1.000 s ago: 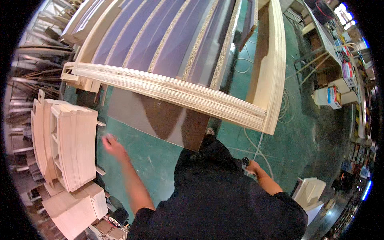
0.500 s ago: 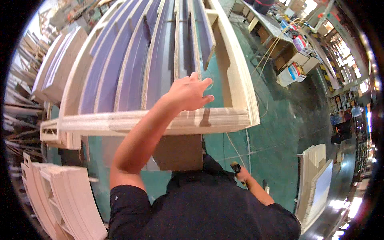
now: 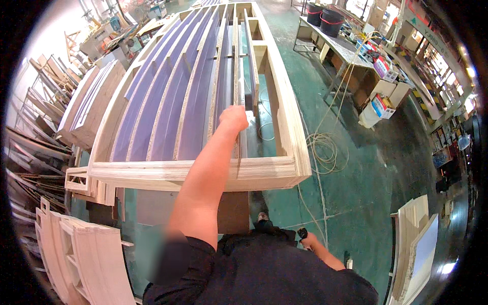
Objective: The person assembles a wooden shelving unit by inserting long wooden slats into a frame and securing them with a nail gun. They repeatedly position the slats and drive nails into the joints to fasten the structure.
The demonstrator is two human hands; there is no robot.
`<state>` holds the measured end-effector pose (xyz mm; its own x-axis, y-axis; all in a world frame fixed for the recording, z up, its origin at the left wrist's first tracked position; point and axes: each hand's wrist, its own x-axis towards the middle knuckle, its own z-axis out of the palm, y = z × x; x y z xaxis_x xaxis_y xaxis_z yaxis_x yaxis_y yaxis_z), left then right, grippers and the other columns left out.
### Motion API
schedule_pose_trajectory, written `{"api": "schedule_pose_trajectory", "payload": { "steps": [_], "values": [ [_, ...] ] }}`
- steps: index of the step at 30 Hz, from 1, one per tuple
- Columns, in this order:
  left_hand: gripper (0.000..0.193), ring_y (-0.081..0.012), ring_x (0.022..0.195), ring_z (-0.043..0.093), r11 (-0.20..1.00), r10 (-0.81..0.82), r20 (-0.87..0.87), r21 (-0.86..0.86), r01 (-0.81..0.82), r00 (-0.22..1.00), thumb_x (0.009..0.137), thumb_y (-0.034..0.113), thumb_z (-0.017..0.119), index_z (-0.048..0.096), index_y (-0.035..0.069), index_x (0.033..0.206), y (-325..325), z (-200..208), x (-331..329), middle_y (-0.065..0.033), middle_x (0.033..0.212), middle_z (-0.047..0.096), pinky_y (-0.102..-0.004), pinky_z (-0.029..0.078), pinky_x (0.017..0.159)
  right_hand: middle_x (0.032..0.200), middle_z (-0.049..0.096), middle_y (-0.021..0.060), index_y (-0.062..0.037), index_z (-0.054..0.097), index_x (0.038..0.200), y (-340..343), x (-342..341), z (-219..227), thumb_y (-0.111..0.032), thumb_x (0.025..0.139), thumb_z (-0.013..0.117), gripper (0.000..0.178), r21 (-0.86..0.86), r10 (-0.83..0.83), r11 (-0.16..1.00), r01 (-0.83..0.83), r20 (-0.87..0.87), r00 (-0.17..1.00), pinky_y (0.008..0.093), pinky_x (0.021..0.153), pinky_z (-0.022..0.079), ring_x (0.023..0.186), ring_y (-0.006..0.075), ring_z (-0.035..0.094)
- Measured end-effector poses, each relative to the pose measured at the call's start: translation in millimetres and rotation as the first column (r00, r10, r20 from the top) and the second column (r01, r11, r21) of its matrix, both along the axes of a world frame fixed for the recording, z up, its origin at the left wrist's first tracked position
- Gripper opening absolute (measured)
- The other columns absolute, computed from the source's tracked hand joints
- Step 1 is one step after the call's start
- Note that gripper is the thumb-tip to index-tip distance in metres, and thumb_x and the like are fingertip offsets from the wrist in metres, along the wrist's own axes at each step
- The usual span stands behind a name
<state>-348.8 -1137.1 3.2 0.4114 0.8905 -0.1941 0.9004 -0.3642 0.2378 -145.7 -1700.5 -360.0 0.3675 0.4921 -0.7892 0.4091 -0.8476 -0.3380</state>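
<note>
A long frame (image 3: 193,168) of pale layered wood stretches away before me. Inside it several boards with purple-blue faces stand on edge in a row, running lengthwise. My left hand (image 3: 235,118) reaches over the near rail, its fingers closed around the top edge of one upright board (image 3: 236,76) toward the right side of the row. The fingertips are hidden behind the hand. Another purple board (image 3: 252,71) stands just right of it. Low by my right side, my right hand (image 3: 308,241) is closed on a black-ended hand tool (image 3: 303,233), whose kind does not show.
A coiled pale hose (image 3: 325,150) lies on the green floor to the right. Beyond it stands a workbench (image 3: 351,53) with black buckets (image 3: 331,23) and boxes. Stacked panels (image 3: 94,249) stand at left, others (image 3: 414,249) at right, and timber (image 3: 46,96) leans farther left.
My left hand has gone from spread fingers above the boards to a closed grip on one board. The view has tilted up, showing more of the frame's far end. The right hand stays low.
</note>
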Motion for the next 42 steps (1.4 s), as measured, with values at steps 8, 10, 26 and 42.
{"api": "schedule_pose_trajectory", "payload": {
  "steps": [8, 10, 26, 42],
  "values": [
    [0.035, -0.0339, 0.125, 0.066, 0.996, 0.082, -0.178, -0.005, -0.084, 0.981, 0.093, 0.013, 0.063, 0.073, 0.012, 0.127, -20.4, 34.1, 13.6, -0.0130, 0.133, 0.069, -0.0463, 0.056, 0.100, 0.077, 0.070, 0.0114, -0.0050, 0.065, 0.110, -16.0, 30.5, -23.9, -0.017, 0.075, 0.080, 0.040, 0.090, -0.015, 0.996, 0.021, -0.067, 0.998, 0.0425, 0.060, 0.055, 0.065, 0.0240, 0.069],
    [0.035, -0.0343, 0.126, 0.065, 0.995, 0.098, -0.190, 0.004, -0.099, 0.977, 0.094, 0.013, 0.063, 0.073, 0.012, 0.127, -20.0, 36.9, 14.1, -0.0132, 0.135, 0.069, -0.0461, 0.056, 0.101, 0.075, 0.070, 0.0116, -0.0040, 0.067, 0.107, -10.4, 31.8, -21.7, -0.017, 0.076, 0.080, 0.035, 0.081, -0.074, 0.993, 0.083, -0.109, 0.991, 0.0429, 0.059, 0.054, 0.064, 0.0252, 0.069],
    [0.034, -0.0371, 0.118, 0.068, 0.997, 0.075, -0.221, 0.044, -0.066, 0.972, 0.088, 0.015, 0.064, 0.075, 0.011, 0.120, 4.4, 2.7, 22.6, -0.0191, 0.127, 0.071, -0.0483, 0.056, 0.100, 0.071, 0.072, 0.0121, -0.0056, 0.072, 0.089, -33.3, 53.0, -77.0, -0.020, 0.074, 0.079, 0.022, 0.000, -0.078, 0.997, 0.079, -0.121, 0.990, 0.0423, 0.056, 0.052, 0.060, 0.0236, 0.069],
    [0.049, -0.0351, 0.086, 0.076, 0.971, -0.059, -0.165, -0.239, 0.018, 0.984, 0.088, 0.024, 0.066, 0.065, 0.016, 0.137, -47.8, 49.8, -6.6, -0.0197, 0.111, 0.074, -0.0455, 0.063, 0.075, 0.079, 0.068, 0.0126, -0.0016, 0.063, 0.104, -1.5, 82.7, -26.4, -0.009, 0.077, 0.075, 0.030, 0.016, -0.026, 0.999, 0.029, -0.169, 0.985, 0.0421, 0.057, 0.052, 0.064, 0.0225, 0.068]
  ]
}}
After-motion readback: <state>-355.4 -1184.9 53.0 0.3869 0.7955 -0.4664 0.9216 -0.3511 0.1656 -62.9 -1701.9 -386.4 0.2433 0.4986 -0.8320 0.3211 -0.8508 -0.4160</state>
